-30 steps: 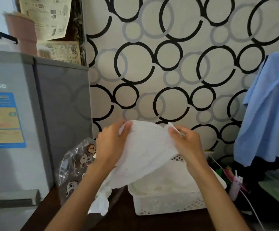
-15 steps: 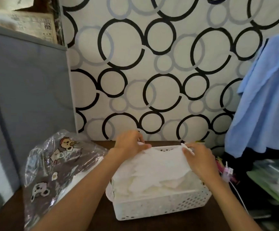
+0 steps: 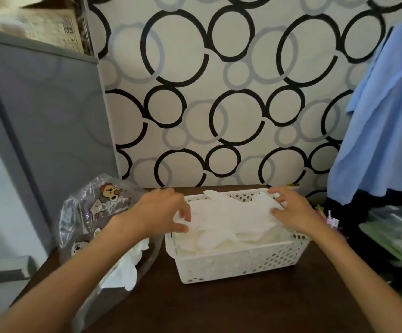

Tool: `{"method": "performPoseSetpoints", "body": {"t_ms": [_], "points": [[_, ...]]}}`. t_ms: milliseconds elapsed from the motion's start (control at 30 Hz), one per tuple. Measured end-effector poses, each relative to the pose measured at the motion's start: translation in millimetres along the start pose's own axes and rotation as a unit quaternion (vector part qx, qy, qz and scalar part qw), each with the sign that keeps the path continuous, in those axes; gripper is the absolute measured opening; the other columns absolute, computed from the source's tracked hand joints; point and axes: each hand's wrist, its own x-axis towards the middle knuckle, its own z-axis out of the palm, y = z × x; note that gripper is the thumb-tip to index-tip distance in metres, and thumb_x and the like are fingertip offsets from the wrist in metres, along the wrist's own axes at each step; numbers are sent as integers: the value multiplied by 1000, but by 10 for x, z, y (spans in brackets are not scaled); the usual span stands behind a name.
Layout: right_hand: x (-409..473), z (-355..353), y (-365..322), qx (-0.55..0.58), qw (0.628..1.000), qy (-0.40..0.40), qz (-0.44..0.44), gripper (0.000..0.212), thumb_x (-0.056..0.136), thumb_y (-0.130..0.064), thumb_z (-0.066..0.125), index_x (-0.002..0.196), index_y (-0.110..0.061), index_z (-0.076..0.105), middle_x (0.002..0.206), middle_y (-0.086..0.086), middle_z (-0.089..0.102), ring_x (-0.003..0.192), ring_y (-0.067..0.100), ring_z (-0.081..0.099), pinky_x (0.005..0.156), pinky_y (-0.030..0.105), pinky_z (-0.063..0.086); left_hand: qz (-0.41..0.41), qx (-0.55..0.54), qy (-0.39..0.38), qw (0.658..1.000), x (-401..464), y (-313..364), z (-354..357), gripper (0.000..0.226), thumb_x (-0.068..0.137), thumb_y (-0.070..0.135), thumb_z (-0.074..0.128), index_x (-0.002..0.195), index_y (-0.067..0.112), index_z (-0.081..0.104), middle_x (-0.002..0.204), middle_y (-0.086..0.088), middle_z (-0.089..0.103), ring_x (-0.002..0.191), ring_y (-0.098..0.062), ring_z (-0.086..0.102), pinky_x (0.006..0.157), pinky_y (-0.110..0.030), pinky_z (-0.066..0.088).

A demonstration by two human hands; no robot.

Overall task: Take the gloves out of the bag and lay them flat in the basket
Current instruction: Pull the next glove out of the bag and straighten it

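Plastic is bulging at the far left, where the clear printed bag (image 3: 91, 212) is lying on the dark table (image 3: 219, 306) with more white gloves (image 3: 125, 267) spilling from its mouth beside the left forearm. Moving right, the left hand (image 3: 161, 215) is pinching one edge of the top glove (image 3: 228, 212) between thumb and curled fingers, over the white basket (image 3: 238, 260). That glove is resting on the pile inside. Further right, the right hand (image 3: 293, 210) is gripping the opposite edge, seemingly thumb underneath, though blur is hiding the contact. Thin film is likely clinging to skin, so releasing unevenly could be dragging the glove up, wrinkling it or draping it over the rim.
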Motion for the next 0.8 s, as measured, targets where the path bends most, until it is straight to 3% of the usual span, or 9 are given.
{"method": "performPoseSetpoints", "body": {"t_ms": [167, 267, 367, 433, 500, 567, 667, 733, 800], "points": [[-99, 89, -2, -129, 988, 69, -54, 43, 89, -13, 59, 129, -24, 49, 120, 2, 61, 109, 19, 57, 80, 29, 45, 46, 52, 26, 997, -43, -7, 179, 26, 91, 43, 58, 114, 34, 64, 122, 13, 54, 109, -8, 41, 83, -24, 38], [-171, 53, -75, -153, 983, 76, -68, 42, 89, -18, 59, 129, -26, 49, 121, 0, 61, 109, 17, 57, 81, 29, 47, 32, -16, 59, 998, -164, -45, 118, 32, 89, 52, 56, 116, 36, 62, 129, 19, 51, 117, -3, 41, 96, -26, 39], [-223, -51, -143, -149, 979, 114, -76, 37, 90, -21, 59, 127, -24, 53, 121, -1, 60, 110, 19, 56, 81, 29, 44, 13, -96, 158, 983, -224, -49, -34, 30, 90, 53, 51, 111, 36, 65, 120, 20, 56, 110, 0, 49, 93, -27, 45], [-208, -84, -208, -135, 973, 146, -119, 30, 90, -18, 60, 119, -22, 60, 111, -1, 62, 105, 18, 57, 78, 27, 44, 14, -129, 163, 978, -154, -5, -95, 29, 92, 50, 50, 112, 34, 65, 120, 19, 59, 108, -1, 54, 92, -29, 49], [-160, -59, -310, -65, 982, 94, -153, 21, 91, -16, 60, 108, -26, 63, 101, -6, 60, 99, 14, 59, 72, 21, 42, 13, -165, 86, 982, 10, 88, -77, 46, 89, 56, 51, 128, 32, 56, 137, 14, 51, 123, -6, 49, 102, -32, 43], [-82, 16, -381, -56, 986, -41, -154, 23, 91, -27, 61, 113, -33, 60, 113, -7, 58, 112, 16, 55, 84, 22, 43, 1, -185, -31, 982, 187, 222, 6, 77, 85, 65, 50, 148, 27, 29, 157, 9, 23, 141, -13, 27, 115, -36, 26], [43, 119, -363, -234, 942, -220, -96, 71, 84, -60, 56, 144, -38, 28, 154, 1, 22, 144, 26, 15, 116, 44, 17, -20, -75, -131, 988, 398, 352, 185, 104, 82, 73, 47, 153, 21, -8, 160, 7, -12, 148, -17, 0, 118, -38, 6], [77, 98, -329, -289, 920, -260, -54, 90, 79, -70, 53, 150, -36, 9, 158, 3, 5, 145, 30, 3, 116, 50, 11, -36, -4, -168, 985, 482, 368, 282, 110, 79, 77, 44, 151, 19, -16, 160, 4, -17, 148, -19, -7, 118, -41, -3], [80, 93, -294, -303, 913, -270, -45, 100, 76, -73, 53, 151, -33, 1, 157, 5, 3, 144, 31, 4, 115, 50, 13, -46, 33, -200, 978, 530, 365, 361, 112, 77, 81, 40, 150, 19, -18, 159, 2, -17, 148, -19, -10, 119, -45, -8]]}}
